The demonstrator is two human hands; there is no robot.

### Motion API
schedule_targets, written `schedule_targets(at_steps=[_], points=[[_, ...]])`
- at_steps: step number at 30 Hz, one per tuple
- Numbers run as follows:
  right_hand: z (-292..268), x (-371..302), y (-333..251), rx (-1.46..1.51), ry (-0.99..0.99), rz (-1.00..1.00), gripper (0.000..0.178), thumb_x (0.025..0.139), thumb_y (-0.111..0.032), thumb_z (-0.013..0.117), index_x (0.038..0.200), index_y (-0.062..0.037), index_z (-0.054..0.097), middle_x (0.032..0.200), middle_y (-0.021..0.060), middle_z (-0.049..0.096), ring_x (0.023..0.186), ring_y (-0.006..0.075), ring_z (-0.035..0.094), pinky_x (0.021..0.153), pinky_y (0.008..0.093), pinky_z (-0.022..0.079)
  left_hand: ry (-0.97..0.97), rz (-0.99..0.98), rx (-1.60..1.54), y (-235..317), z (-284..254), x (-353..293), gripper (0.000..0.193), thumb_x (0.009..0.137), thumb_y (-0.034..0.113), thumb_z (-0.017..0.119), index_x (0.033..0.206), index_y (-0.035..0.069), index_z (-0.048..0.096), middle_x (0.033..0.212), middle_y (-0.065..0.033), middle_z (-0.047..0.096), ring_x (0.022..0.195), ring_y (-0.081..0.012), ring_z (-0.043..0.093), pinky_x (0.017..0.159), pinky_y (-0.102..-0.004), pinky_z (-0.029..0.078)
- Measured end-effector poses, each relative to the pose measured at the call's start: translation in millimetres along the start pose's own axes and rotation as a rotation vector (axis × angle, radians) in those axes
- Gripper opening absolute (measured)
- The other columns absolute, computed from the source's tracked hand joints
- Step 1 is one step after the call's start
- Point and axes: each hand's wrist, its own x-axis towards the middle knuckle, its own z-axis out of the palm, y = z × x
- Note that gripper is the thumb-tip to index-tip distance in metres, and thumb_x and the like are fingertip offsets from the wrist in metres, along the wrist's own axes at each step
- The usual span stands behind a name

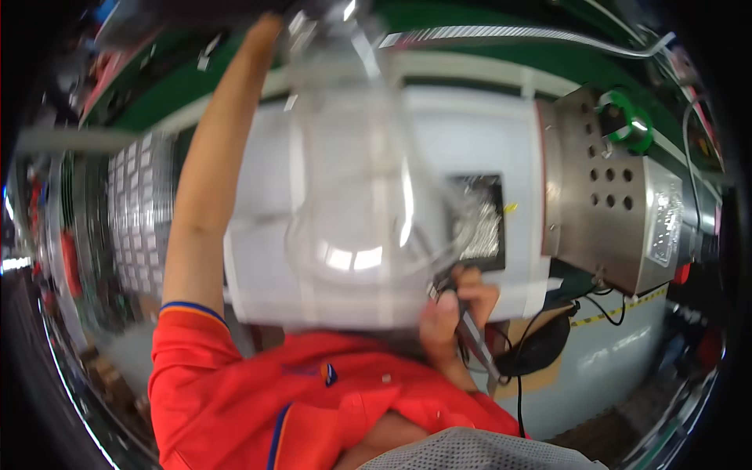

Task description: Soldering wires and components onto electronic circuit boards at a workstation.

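My left arm stretches to the far edge of the bench. My left hand (266,30) is up there, beside the narrow top of a clear funnel-shaped hood (352,196); motion blur and the dark things around it hide its fingers. The hood hangs over the middle of the white work surface (266,274). Close to my body, my right hand (458,309) is closed on a slim silver-and-black tool (478,345), whose exact kind I cannot make out. Just beyond that hand, partly behind the hood's rim, lies a black rectangular tray (500,235) with something shiny and crinkled on it.
To the right stands a perforated metal housing (580,188), with a green reel (638,133) behind it. Black cables (619,305) hang below the housing near a black bag-like object (540,345). A rack of pale rectangular pieces (141,211) is at the left.
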Motion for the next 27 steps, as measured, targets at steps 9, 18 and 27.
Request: schedule_targets(at_steps=[9, 18, 27], points=[[12.4, 1.0, 11.3, 0.182, 0.133, -0.219, 0.020, 0.080, -0.008, 0.057, 0.092, -0.0052, 0.041, 0.083, 0.0070, 0.043, 0.070, 0.0166, 0.043, 0.063, 0.0293, 0.041, -0.036, -0.583, 0.230, 307.3, 110.9, -240.6, 0.037, 0.075, 0.015, 0.082, 0.106, 0.007, 0.064, 0.104, -0.0076, 0.066, 0.097, -0.0237, 0.062, 0.085, -0.0354, 0.049], [12.3, 1.6, 9.3, 0.169, 0.179, -0.268, 0.014, 0.086, -0.008, 0.058, 0.090, -0.0037, 0.045, 0.079, 0.0063, 0.045, 0.053, 0.0107, 0.037, 0.048, 0.0212, 0.031, 0.506, -0.406, 0.613, 277.2, 150.1, -268.5, 0.033, 0.077, 0.020, 0.080, 0.102, 0.004, 0.067, 0.110, -0.0127, 0.064, 0.103, -0.0299, 0.060, 0.088, -0.0377, 0.049], [13.8, 0.5, 12.5, 0.082, 0.204, -0.260, 0.011, 0.085, -0.007, 0.055, 0.092, -0.0031, 0.047, 0.085, 0.0075, 0.050, 0.058, 0.0119, 0.044, 0.049, 0.0228, 0.035, 0.767, -0.936, 0.938, 162.5, -39.6, -328.7, 0.043, 0.084, 0.041, 0.071, 0.067, 0.001, 0.068, 0.060, -0.0102, 0.066, 0.053, -0.0183, 0.066, 0.050, -0.0325, 0.051]])
